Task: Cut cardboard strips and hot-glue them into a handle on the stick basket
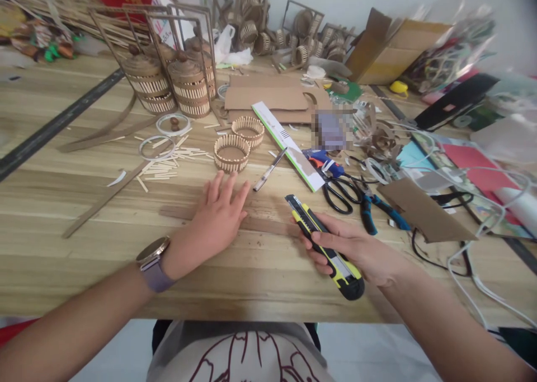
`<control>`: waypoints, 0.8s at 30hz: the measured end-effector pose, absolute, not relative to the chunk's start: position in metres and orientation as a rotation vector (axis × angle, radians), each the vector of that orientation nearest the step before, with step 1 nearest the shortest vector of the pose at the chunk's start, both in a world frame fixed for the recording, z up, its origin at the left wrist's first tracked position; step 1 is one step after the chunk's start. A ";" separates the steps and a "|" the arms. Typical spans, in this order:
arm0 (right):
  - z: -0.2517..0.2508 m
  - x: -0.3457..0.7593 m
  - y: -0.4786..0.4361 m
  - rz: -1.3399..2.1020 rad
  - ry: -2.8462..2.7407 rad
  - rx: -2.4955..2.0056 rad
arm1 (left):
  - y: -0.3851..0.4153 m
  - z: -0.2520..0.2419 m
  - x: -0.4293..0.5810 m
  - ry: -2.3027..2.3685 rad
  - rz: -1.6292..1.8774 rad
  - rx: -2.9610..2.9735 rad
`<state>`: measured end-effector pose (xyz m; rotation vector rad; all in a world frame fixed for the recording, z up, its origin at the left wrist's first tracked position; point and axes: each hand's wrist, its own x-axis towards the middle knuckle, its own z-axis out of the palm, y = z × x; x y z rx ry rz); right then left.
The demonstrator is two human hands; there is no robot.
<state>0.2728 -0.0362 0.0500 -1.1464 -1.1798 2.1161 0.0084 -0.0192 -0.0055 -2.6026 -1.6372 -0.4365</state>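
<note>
My left hand (220, 217) lies flat with its fingers spread on the table, over part of a thin brown strip (268, 224). In my right hand (335, 242) is a yellow and black utility knife (325, 248), its tip pointing up and to the left above the strip's right end. Just beyond my left fingertips stand two small round baskets of short sticks, a nearer one (231, 154) and a farther one (248, 131). A pen (269, 169) lies between the hands, farther back.
Loose short sticks (168, 161) and white rings (173, 125) lie at left, before framed lidded baskets (188, 85). Scissors (339, 194), blue-handled pliers (369, 214), a glue gun (325, 163) and a white-green strip (289, 147) lie right of centre. Cables (461, 259) trail at far right.
</note>
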 end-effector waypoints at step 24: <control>0.054 0.229 0.002 0.340 -3.187 -1.465 | 0.025 -0.016 0.025 -1.213 -0.555 -2.968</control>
